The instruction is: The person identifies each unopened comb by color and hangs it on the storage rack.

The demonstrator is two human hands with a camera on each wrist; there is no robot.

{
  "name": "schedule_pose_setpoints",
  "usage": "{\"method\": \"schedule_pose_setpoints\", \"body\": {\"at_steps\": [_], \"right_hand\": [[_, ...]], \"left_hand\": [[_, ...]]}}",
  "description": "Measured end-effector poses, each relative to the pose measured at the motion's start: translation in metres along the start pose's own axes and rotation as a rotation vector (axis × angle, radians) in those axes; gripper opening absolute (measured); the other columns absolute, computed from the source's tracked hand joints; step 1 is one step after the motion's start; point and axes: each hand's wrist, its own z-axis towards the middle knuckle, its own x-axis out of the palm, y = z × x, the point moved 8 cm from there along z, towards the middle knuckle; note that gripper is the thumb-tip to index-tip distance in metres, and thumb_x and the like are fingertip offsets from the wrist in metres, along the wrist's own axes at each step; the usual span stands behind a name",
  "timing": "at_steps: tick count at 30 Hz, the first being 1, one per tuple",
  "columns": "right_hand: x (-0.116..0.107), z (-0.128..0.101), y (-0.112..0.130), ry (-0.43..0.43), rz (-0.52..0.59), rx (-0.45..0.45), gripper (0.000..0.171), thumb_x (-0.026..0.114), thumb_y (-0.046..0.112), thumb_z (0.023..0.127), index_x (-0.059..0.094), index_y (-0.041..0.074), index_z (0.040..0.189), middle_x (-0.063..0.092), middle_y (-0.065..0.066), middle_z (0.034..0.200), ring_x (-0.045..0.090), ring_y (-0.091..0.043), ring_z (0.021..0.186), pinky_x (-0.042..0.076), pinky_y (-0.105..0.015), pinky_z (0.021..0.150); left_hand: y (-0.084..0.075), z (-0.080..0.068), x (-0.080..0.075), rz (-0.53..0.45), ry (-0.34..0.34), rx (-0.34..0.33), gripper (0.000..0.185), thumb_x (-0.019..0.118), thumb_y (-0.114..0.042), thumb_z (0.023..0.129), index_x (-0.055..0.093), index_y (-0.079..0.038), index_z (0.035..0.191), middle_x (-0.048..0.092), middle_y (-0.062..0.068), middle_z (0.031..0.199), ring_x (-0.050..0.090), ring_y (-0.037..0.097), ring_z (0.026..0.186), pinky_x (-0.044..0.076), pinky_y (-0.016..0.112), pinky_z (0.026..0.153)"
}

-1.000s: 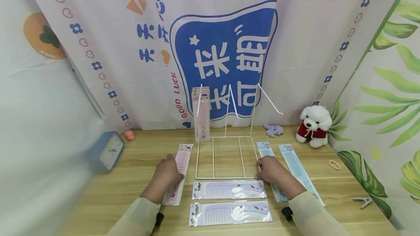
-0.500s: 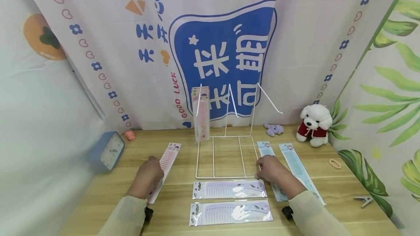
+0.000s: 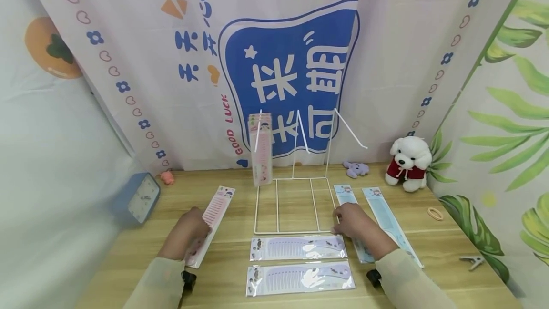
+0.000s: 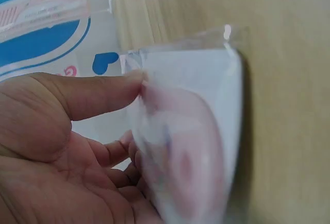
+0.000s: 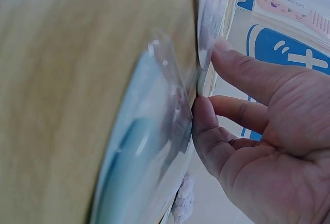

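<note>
My left hand (image 3: 187,231) pinches a pink comb in a clear packet (image 3: 216,209), which lies slanted on the table left of the white wire display rack (image 3: 287,232). In the left wrist view the thumb presses the packet's edge, with curled fingers behind it. My right hand (image 3: 356,227) holds the rack's front right corner between thumb and fingers, partly over a packaged blue comb (image 3: 344,194). A second blue comb packet (image 3: 386,216) lies farther right. Two packaged purple combs (image 3: 299,247) lie before the rack. Several pink comb packets (image 3: 260,151) hang on its left hook.
A blue clock (image 3: 139,199) and a small pink toy (image 3: 167,178) stand at the left. At the back right are a purple toy (image 3: 356,169) and a white plush dog (image 3: 410,161). A hair tie (image 3: 435,213) and a grey clip (image 3: 472,261) lie at the right.
My left hand has moved the pink comb packet left, away from the rack, and it now lies more slanted. The right hand has stayed at the rack's corner.
</note>
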Motion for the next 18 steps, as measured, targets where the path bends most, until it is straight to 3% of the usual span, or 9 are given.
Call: {"method": "schedule_pose_setpoints", "body": {"at_steps": [5, 9, 12, 18], "right_hand": [[0.000, 0.002, 0.003, -0.043, -0.025, -0.054, 0.037, 0.093, 0.023, 0.088, 0.079, 0.001, 0.114, 0.068, -0.003, 0.091, 0.058, -0.019, 0.082, 0.055, -0.039, 0.076], [0.001, 0.002, 0.001, -0.049, -0.014, -0.042, 0.038, 0.093, 0.024, 0.088, 0.078, 0.001, 0.115, 0.068, -0.003, 0.092, 0.058, -0.019, 0.083, 0.055, -0.039, 0.077], [0.002, 0.002, 0.000, -0.045, -0.012, -0.040, 0.041, 0.094, 0.024, 0.088, 0.078, 0.000, 0.118, 0.070, -0.004, 0.094, 0.059, -0.019, 0.085, 0.056, -0.040, 0.078], [0.001, 0.001, -0.003, -0.035, -0.006, -0.030, 0.042, 0.093, 0.024, 0.088, 0.077, 0.000, 0.118, 0.067, -0.003, 0.092, 0.057, -0.019, 0.084, 0.053, -0.038, 0.075]], "left_hand": [[0.003, -0.007, -0.010, -0.146, -0.012, 0.069, 0.051, 0.057, 0.001, 0.095, 0.039, 0.020, 0.139, 0.062, 0.038, 0.119, 0.065, 0.043, 0.101, 0.060, 0.049, 0.083], [0.005, -0.012, -0.016, -0.196, 0.006, 0.083, 0.049, 0.040, -0.001, 0.099, 0.041, 0.015, 0.146, 0.058, 0.038, 0.135, 0.062, 0.046, 0.117, 0.056, 0.058, 0.097], [0.007, -0.014, -0.020, -0.251, -0.009, 0.094, 0.048, 0.039, -0.001, 0.101, 0.041, 0.013, 0.148, 0.056, 0.038, 0.141, 0.061, 0.047, 0.122, 0.055, 0.056, 0.100], [-0.003, -0.014, -0.027, -0.530, -0.055, 0.148, 0.040, 0.041, 0.002, 0.110, 0.036, 0.010, 0.149, 0.050, 0.038, 0.146, 0.056, 0.042, 0.127, 0.053, 0.042, 0.101]]}}
